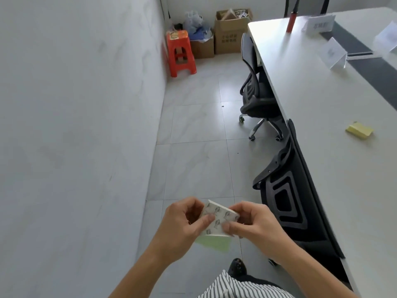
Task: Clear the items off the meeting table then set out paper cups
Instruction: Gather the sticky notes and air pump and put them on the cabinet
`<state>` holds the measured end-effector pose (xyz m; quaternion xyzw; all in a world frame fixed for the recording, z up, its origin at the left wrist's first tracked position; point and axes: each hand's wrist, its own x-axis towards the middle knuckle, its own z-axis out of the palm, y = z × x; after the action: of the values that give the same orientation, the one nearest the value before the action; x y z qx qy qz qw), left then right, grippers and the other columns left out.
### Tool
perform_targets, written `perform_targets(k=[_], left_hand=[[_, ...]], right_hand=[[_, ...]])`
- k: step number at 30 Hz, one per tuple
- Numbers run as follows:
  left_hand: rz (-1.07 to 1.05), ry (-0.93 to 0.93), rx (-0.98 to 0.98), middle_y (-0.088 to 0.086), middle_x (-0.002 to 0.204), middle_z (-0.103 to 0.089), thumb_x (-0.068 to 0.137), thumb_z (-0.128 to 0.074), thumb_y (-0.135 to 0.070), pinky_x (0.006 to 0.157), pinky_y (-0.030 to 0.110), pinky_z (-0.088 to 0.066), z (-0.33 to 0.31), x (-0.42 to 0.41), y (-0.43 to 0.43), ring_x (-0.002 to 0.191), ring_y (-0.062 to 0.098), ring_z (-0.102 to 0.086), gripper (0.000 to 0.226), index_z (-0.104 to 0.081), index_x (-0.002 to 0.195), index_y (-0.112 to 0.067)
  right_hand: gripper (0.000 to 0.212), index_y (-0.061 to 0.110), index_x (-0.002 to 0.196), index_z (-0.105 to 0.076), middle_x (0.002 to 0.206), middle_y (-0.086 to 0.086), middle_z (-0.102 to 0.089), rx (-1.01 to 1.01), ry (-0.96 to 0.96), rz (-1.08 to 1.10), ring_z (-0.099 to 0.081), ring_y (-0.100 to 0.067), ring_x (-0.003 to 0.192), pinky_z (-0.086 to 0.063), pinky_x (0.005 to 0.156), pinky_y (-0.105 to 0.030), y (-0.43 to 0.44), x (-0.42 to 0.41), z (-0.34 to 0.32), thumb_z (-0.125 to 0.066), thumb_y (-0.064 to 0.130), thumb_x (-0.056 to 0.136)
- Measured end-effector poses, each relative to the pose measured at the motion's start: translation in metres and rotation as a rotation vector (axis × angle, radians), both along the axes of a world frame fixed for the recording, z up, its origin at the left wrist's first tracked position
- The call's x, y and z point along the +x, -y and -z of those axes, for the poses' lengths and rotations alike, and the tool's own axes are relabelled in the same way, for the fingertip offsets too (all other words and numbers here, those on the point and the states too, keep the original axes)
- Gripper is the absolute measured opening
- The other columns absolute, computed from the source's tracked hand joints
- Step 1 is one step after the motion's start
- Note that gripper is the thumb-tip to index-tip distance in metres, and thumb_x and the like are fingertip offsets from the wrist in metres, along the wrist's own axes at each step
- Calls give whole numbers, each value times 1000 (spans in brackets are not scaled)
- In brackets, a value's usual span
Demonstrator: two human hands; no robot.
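My left hand [184,220] and my right hand [253,222] together hold a small white patterned pad [219,218] over the floor, beside the table. A pale green sheet [214,244] shows under the pad. Thumbs press on the pad's top face and fingers curl beneath it. The white meeting table [318,117] runs along the right. On it lie a yellow sticky-note pad [359,130], a red upright pen-like object [291,22] and clear name-card stands [335,53] [318,23]. No paper cups are in view.
Two black office chairs [257,100] [292,198] are pushed against the table's left edge. A white wall [75,125] closes the left side. At the far corner stand an orange plastic stool [180,52], cardboard boxes [229,33] and a plastic bag [193,22].
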<state>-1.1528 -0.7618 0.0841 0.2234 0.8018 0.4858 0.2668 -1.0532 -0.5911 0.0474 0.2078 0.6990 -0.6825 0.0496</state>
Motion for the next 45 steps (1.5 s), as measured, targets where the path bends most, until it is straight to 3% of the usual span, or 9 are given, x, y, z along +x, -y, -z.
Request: perform_targets(k=[4, 8, 14, 19, 22, 25, 30, 39, 45], left_hand=[[-70, 52, 34, -3, 62, -65, 80, -75, -18, 51, 25, -48, -4, -61, -31, 58, 11, -61, 18, -61, 76, -8], [-67, 82, 9, 9, 63, -58, 74, -78, -29, 52, 29, -46, 4, -119, -60, 57, 15, -55, 33, -56, 73, -4], [-136, 100, -36, 6, 62, -39, 70, -61, -23, 54, 31, -35, 30, -240, -110, 56, 15, -38, 31, -42, 71, 3], [16, 155, -63, 6, 67, -42, 83, -59, -1, 55, 32, -36, 35, -349, -161, 60, 18, -39, 18, -43, 76, -6], [156, 138, -82, 1, 88, -57, 85, -60, -6, 64, 29, -45, 31, -403, -197, 73, 17, -53, 19, -52, 95, -20], [322, 93, -183, -4, 105, -59, 87, -63, -18, 69, 26, -50, 34, -443, -237, 89, 13, -60, 26, -55, 110, -29], [559, 68, -289, -4, 100, -63, 87, -65, -30, 60, 19, -46, 43, -482, -308, 83, 10, -61, 23, -61, 109, -27], [661, 2, -305, 3, 91, -67, 84, -69, -28, 54, 14, -47, 36, -536, -455, 65, -1, -60, 15, -65, 98, -25], [744, 8, -291, 2, 94, -66, 87, -66, -27, 52, 13, -46, 34, -559, -560, 74, 11, -62, 14, -64, 101, -24]], right_hand=[[22, 7, 94, -69, 82, -12, -76, -53, -14, 10, -65, -17, 69, -50, 58, -23, -35, -69, -11, -80, 4, 74], [32, 7, 105, -64, 82, -10, -76, -85, -5, 86, -69, -16, 68, -54, 61, -24, -59, -126, -8, -77, 0, 76], [16, 20, 100, -66, 84, -2, -76, 143, 111, 235, -72, -14, 77, -58, 67, -30, -117, -204, 20, -70, 17, 86], [12, 22, 98, -68, 82, 4, -76, 210, 194, 441, -71, -12, 74, -57, 69, -36, -163, -257, 31, -70, 21, 86], [13, 24, 99, -68, 84, 5, -76, 228, 210, 536, -71, -9, 77, -58, 73, -32, -184, -284, 22, -69, 22, 86], [14, 27, 99, -68, 85, 5, -75, 244, 252, 609, -70, -6, 80, -56, 77, -29, -201, -297, 21, -70, 26, 85], [16, 31, 101, -68, 89, 9, -75, 151, 350, 659, -69, -2, 82, -51, 73, -22, -237, -302, 29, -70, 31, 85], [17, 32, 101, -67, 90, 9, -73, 130, 373, 813, -68, -5, 88, -52, 79, -26, -378, -344, 49, -69, 35, 85], [17, 33, 101, -67, 94, 8, -70, 165, 368, 914, -68, -9, 88, -53, 78, -26, -467, -359, 44, -69, 36, 84]])
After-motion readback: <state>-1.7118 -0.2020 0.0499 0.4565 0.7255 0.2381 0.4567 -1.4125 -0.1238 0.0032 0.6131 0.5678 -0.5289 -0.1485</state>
